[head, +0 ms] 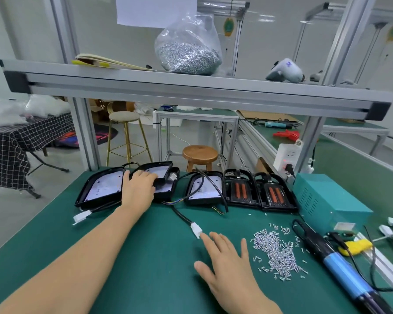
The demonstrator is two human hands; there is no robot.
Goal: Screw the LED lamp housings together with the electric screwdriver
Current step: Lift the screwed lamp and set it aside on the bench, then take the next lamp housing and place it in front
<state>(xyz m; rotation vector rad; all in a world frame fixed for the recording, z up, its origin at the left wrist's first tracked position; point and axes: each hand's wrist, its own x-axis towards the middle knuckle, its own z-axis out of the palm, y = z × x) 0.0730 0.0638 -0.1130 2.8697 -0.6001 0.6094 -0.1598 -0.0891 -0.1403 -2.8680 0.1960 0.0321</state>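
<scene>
We see the left hand (139, 185) stretched forward, its fingers (149, 177) lying nearly straight over the second lamp housing (162, 185) in the row, pressing or touching it rather than curling round it. The right hand (227, 262) rests low over the desk (145, 257), fingers (216, 240) spread and released, holding nothing; its forefinger points at a white connector (196, 231) just ahead, on the cable that runs back to that housing. The pile of screws (276, 252) lies just to the right of this hand, and the electric screwdriver (336, 261) lies further right again, untouched, its long axis running from far-left to near-right, blue grip toward us. We judge the right hand the nearer to both screws and driver, so the reach goes rightward. Outward, the housings stand in a row along the far edge: three open shells (100, 188) with pale boards, then two covers with orange strips (239, 190). A teal power box (327, 200) stands at the right.
</scene>
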